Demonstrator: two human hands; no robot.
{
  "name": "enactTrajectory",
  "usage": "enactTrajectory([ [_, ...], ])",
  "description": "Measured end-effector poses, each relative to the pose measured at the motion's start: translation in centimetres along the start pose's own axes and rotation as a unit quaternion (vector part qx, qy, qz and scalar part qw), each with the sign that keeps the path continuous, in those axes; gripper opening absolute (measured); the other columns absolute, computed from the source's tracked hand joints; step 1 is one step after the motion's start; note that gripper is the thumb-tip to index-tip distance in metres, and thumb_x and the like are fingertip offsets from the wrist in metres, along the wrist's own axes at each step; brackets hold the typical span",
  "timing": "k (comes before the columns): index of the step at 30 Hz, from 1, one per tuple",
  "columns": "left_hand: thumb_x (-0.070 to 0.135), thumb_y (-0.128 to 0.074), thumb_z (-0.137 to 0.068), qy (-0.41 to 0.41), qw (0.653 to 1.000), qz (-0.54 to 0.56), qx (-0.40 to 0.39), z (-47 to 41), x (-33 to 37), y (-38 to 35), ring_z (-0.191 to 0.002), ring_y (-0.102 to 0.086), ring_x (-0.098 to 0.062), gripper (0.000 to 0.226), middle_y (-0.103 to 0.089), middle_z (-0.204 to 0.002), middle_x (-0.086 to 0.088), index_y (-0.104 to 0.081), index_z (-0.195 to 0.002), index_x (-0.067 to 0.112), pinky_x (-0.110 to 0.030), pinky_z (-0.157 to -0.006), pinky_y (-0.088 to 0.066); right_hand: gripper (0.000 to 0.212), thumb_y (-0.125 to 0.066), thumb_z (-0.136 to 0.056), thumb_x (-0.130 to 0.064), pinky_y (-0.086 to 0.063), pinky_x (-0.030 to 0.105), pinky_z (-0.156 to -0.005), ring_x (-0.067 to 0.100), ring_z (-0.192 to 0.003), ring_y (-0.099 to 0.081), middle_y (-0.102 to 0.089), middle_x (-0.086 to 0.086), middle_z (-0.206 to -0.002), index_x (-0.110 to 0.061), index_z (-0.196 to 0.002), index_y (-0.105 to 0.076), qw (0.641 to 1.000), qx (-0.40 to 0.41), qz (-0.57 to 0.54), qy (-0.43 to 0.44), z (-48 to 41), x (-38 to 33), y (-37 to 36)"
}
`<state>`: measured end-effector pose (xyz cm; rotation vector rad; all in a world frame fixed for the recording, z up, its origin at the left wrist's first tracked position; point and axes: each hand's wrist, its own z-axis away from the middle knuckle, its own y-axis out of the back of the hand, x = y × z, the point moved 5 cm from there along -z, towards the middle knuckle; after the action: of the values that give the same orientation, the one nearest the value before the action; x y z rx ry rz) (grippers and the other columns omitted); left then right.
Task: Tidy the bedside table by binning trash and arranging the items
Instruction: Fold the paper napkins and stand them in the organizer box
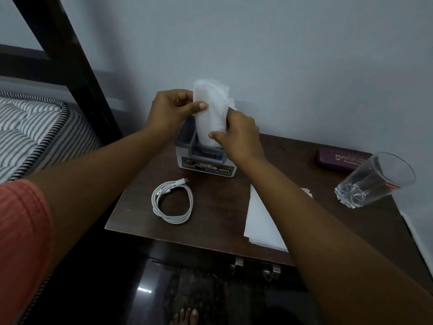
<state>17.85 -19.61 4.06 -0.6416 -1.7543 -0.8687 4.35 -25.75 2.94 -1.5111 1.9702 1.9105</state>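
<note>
Pinching the tissue bundle (212, 113) between left hand (171, 109) and right hand (236, 134).

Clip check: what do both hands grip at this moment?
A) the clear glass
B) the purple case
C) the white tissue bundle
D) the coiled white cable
C: the left hand and right hand both pinch the white tissue bundle, its lower end inside the grey box; the cable, glass and case rest untouched on the table.
</note>
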Motion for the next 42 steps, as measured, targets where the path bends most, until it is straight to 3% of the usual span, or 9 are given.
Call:
enactTrajectory([
  [2, 0.018, -0.07, -0.08, 0.001, 1.0, -0.013, -0.001, -0.2, -0.2, 0.0, -0.088, -0.068, -0.019, 0.021, -0.071, -0.093, -0.008, -0.07, -0.097, 0.005, -0.029, -0.083, -0.056, 0.033, -0.07, -0.077, -0.03, -0.041, 0.041, -0.089, 0.026, -0.101, -0.058, -0.068, 0.003, -0.101, -0.017, -0.106, -0.059, 0.999, 0.007, 0.023, -0.022, -0.1, 0.5, 0.4],
  [10, 0.021, -0.074, -0.077, -0.004, 0.998, -0.055, -0.032, 0.3, -1.3, -0.9, -0.079, -0.065, -0.006, 0.017, -0.071, -0.091, -0.003, -0.071, -0.092, 0.015, -0.027, -0.084, -0.054, 0.041, -0.074, -0.073, -0.034, -0.052, 0.047, -0.079, 0.026, -0.096, -0.062, -0.069, 0.004, -0.102, -0.016, -0.107, -0.059, 0.998, -0.014, -0.018, -0.05, 0.6, 1.1, 0.0],
  [15, 0.026, -0.075, -0.075, 0.004, 0.997, -0.073, -0.014, 0.3, -2.0, -0.6, -0.091, -0.067, -0.016, 0.02, -0.071, -0.092, -0.001, -0.072, -0.091, 0.015, -0.037, -0.091, -0.053, 0.03, -0.071, -0.078, -0.033, -0.053, 0.035, -0.071, 0.018, -0.082, -0.063, -0.069, 0.001, -0.092, -0.016, -0.101, -0.066, 0.995, -0.008, -0.069, -0.068, 0.4, 1.7, 0.3],
  [19, 0.029, -0.074, -0.075, 0.008, 0.994, -0.104, -0.015, 0.3, -2.6, -0.7, -0.08, -0.063, -0.017, 0.022, -0.07, -0.085, -0.003, -0.072, -0.086, 0.011, -0.042, -0.086, -0.054, 0.028, -0.07, -0.079, -0.034, -0.054, 0.038, -0.071, 0.021, -0.082, -0.064, -0.07, 0.003, -0.09, -0.015, -0.098, -0.067, 0.997, -0.025, -0.046, -0.063, 0.2, 1.9, -0.2],
  [25, 0.034, -0.073, -0.076, 0.004, 0.991, -0.134, 0.013, 0.0, -3.0, -0.2, -0.095, -0.065, -0.025, 0.028, -0.07, -0.103, -0.008, -0.073, -0.092, 0.01, -0.039, -0.086, -0.053, 0.018, -0.072, -0.077, -0.032, -0.053, 0.035, -0.076, 0.014, -0.083, -0.062, -0.063, -0.007, -0.085, -0.023, -0.085, -0.059, 0.991, -0.035, -0.101, -0.084, -0.6, 2.4, 0.8],
  [29, 0.037, -0.072, -0.077, 0.008, 0.986, -0.168, 0.007, -0.3, -3.1, -0.6, -0.088, -0.063, -0.023, 0.024, -0.069, -0.096, -0.005, -0.071, -0.084, 0.014, -0.034, -0.079, -0.05, 0.019, -0.071, -0.078, -0.034, -0.051, 0.032, -0.068, 0.019, -0.083, -0.064, -0.064, -0.004, -0.083, -0.02, -0.078, -0.058, 0.995, -0.032, -0.06, -0.072, -0.3, 2.7, 0.6],
  [35, 0.045, -0.071, -0.074, 0.032, 0.978, -0.204, 0.01, -0.5, -3.2, -0.4, -0.077, -0.061, -0.02, 0.018, -0.062, -0.071, 0.009, -0.062, -0.065, 0.033, -0.047, -0.085, -0.05, 0.019, -0.071, -0.077, -0.034, -0.05, 0.033, -0.068, 0.017, -0.08, -0.064, -0.068, -0.003, -0.086, -0.018, -0.081, -0.061, 0.994, -0.011, -0.08, -0.077, -0.3, 3.1, 0.6],
  [39, 0.043, -0.072, -0.074, 0.039, 0.985, -0.167, 0.02, -0.2, -3.4, -0.3, -0.082, -0.065, -0.019, 0.014, -0.067, -0.081, 0.007, -0.066, -0.075, 0.031, -0.045, -0.085, -0.052, 0.018, -0.071, -0.077, -0.034, -0.047, 0.032, -0.065, 0.016, -0.075, -0.061, -0.066, -0.005, -0.08, -0.02, -0.08, -0.061, 0.993, -0.004, -0.083, -0.081, -0.6, 3.1, 0.7],
  [42, 0.045, -0.073, -0.072, 0.043, 0.985, -0.164, 0.026, -0.4, -3.5, 0.0, -0.08, -0.064, -0.021, 0.017, -0.068, -0.08, 0.004, -0.064, -0.065, 0.032, -0.05, -0.084, -0.051, 0.016, -0.07, -0.077, -0.035, -0.042, 0.028, -0.06, 0.014, -0.069, -0.056, -0.057, -0.01, -0.07, -0.023, -0.076, -0.059, 0.993, 0.001, -0.088, -0.079, -1.1, 3.1, 0.7],
])
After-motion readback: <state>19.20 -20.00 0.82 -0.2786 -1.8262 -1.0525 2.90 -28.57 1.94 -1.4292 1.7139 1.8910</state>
